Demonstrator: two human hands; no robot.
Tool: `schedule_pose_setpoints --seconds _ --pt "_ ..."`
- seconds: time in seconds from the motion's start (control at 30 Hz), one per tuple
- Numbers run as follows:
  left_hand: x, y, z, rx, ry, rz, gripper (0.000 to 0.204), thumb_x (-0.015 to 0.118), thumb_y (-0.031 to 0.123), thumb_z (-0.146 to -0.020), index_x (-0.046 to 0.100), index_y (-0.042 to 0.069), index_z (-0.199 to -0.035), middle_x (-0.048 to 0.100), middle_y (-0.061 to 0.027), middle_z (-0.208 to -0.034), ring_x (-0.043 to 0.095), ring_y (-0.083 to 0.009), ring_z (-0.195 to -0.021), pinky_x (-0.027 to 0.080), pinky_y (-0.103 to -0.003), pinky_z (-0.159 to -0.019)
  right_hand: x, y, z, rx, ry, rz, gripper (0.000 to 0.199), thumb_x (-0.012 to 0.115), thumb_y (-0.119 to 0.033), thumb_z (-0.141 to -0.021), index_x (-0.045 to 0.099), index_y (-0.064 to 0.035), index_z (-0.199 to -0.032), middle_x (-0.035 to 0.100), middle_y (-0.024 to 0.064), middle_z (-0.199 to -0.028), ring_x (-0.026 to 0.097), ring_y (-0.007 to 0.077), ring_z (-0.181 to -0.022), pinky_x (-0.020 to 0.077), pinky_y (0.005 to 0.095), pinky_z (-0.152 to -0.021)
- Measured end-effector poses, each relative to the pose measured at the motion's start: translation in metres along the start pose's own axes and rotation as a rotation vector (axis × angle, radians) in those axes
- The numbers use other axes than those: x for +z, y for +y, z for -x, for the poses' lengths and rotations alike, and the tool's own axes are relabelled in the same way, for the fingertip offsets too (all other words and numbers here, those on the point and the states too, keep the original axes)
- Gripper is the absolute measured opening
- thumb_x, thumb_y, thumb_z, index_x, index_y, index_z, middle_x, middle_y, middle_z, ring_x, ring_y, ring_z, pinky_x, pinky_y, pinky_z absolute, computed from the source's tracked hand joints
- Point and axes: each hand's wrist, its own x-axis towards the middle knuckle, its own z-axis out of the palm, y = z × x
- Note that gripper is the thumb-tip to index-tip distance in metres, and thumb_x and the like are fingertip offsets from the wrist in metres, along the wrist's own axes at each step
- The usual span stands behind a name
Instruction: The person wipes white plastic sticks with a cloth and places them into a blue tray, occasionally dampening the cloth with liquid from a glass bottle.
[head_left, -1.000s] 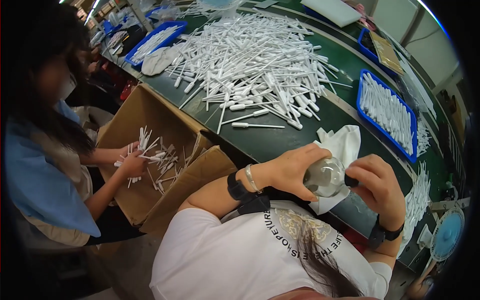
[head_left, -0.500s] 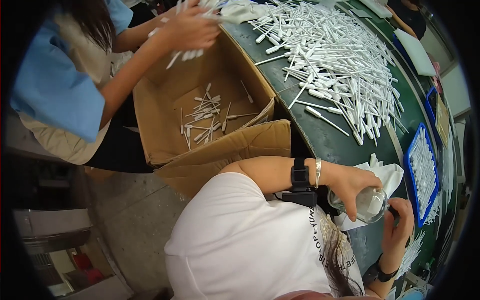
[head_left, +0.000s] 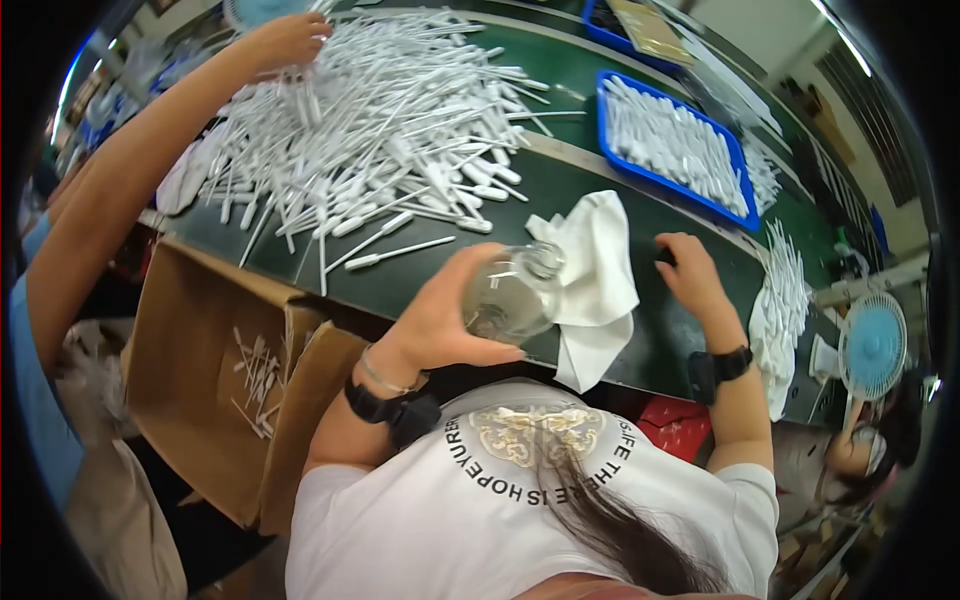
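Note:
My left hand is wrapped round a clear, see-through bottle with a short narrow neck. The bottle is tilted, its neck toward a crumpled white cloth on the green worktable. Some of the cloth hangs over the table's near edge. To the right of the cloth, my right hand is over the table with thumb and fingers apart, nothing visible between them. Beyond my left hand lies a large heap of white plastic droppers; a single dropper lies at its near side.
At the left, a co-worker's hand reaches into the heap. Below that arm stands an open cardboard box with several droppers inside. A blue tray of droppers sits at the back right. More droppers and a fan are farther right.
My view has swung to the right. My right hand has come away from the bottle, which stays in my left hand and now shows its neck. The co-worker's hand moved from above the box to the heap.

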Motion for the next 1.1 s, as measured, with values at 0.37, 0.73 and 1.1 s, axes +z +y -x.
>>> schedule_pose_setpoints --seconds 0.37,0.73,1.1 --pt "0.011 0.005 -0.016 -0.112 0.186 -0.205 0.083 0.083 0.02 -0.054 0.041 0.0 -0.122 0.047 -0.0133 -0.114 0.048 -0.0221 -0.105 0.039 -0.032 -0.091 0.039 -0.033 -0.038 0.351 0.064 -0.886 0.021 0.059 -0.015 -0.083 0.056 -0.0007 -0.098 0.059 0.0033 -0.086 0.054 0.0113 -0.077 0.0434 0.0236 -0.07" --pt "0.011 0.027 -0.019 -0.212 0.235 -0.652 0.081 0.081 0.024 -0.053 0.043 0.002 -0.121 0.05 -0.0142 -0.108 0.051 -0.0273 -0.099 0.042 -0.033 -0.086 0.026 -0.124 -0.042 0.035 0.112 -0.932 0.029 0.056 -0.011 -0.083 0.053 -0.0007 -0.11 0.06 0.0072 -0.089 0.056 0.0155 -0.077 0.0438 0.0257 -0.069" --pt "0.021 0.033 -0.038 -0.218 0.182 -1.081 0.069 0.074 0.028 -0.05 0.049 0.005 -0.109 0.052 -0.0125 -0.089 0.054 -0.0298 -0.082 0.045 -0.039 -0.068 0.045 -0.125 -0.014 -0.068 0.13 -0.593 0.041 0.049 -0.004 -0.081 0.046 0.0012 -0.121 0.057 0.0137 -0.107 0.055 0.0212 -0.097 0.0413 0.0284 -0.085"
